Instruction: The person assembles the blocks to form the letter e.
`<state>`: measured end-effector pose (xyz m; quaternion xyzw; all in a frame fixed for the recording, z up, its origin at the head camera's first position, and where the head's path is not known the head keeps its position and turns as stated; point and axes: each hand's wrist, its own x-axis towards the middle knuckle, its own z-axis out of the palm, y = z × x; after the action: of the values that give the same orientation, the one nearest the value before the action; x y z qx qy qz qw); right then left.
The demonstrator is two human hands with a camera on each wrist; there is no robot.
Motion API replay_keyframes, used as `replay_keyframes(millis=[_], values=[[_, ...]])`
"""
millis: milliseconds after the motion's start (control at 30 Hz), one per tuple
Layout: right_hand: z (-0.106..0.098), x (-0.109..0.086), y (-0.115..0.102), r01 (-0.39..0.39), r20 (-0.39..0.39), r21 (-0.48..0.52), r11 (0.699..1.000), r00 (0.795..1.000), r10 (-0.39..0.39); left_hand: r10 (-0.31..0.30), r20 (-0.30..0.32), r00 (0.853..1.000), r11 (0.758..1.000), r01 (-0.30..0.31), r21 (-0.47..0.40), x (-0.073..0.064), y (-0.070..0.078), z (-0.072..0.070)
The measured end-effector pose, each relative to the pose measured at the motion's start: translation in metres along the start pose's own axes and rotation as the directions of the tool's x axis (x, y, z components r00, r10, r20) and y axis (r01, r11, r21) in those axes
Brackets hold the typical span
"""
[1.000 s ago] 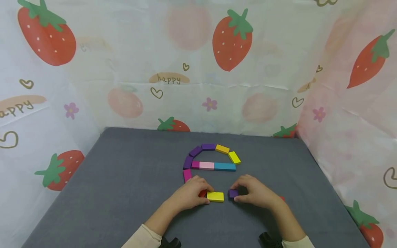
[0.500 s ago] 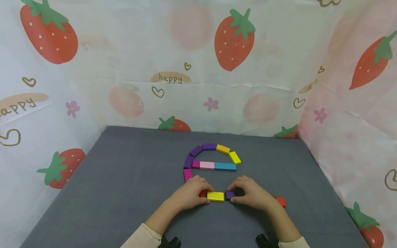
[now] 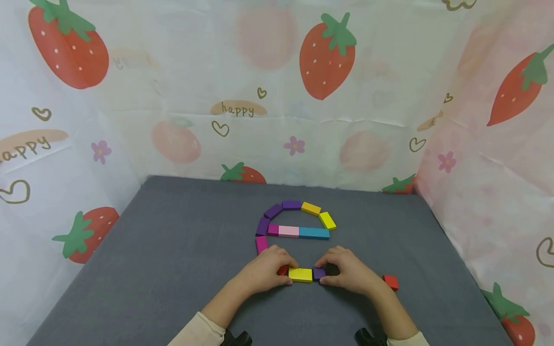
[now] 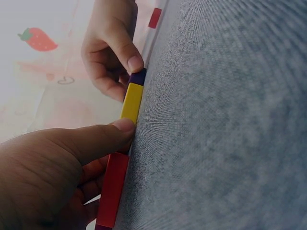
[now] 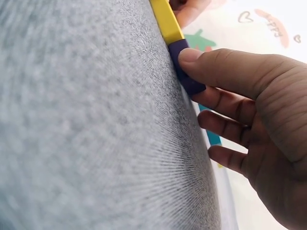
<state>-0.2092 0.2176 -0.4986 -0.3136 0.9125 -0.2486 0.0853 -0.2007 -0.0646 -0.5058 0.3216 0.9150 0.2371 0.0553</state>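
In the head view my left hand [image 3: 268, 270] pinches the left end of a yellow block [image 3: 301, 275] between thumb and forefinger. A red block [image 3: 283, 270] shows between those fingers, at the yellow block's left; in the left wrist view a red block [image 4: 113, 189] lies beside the hand. My right hand [image 3: 348, 271] pinches a small purple block [image 3: 319, 274], thumb on its near side. The right wrist view shows this purple block [image 5: 184, 67] end to end with the yellow block [image 5: 167, 21]. The left hand covers part of the row.
Behind the hands, purple, orange and yellow blocks [image 3: 327, 220] form an arch over a straight row of magenta, pink and blue blocks [image 3: 314, 233]. A magenta block [image 3: 261, 244] continues the curve towards the left hand. A loose red block [image 3: 391, 282] lies right of the right forearm on the grey cloth [image 3: 195, 240].
My right hand has moved left with the purple block, closing the gap to the yellow block. The loose red block now shows beyond the right forearm. The left hand keeps its place.
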Motion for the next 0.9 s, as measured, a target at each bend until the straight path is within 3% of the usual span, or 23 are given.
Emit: replay_keyframes(millis=[333,900], values=[[0.0005,-0.0002,-0.0026,0.034,-0.012,0.002,0.999,0.999,-0.034,-0.003,-0.001,1.000,1.000,0.003,-0.009,-0.0006,0.0014,-0.0016],[0.0030,0.0003,-0.0021,0.023,-0.009,0.000,1.000,1.000,-0.023,-0.008,-0.002,1.000,1.000,0.008,-0.018,-0.0001,-0.0001,0.0006]])
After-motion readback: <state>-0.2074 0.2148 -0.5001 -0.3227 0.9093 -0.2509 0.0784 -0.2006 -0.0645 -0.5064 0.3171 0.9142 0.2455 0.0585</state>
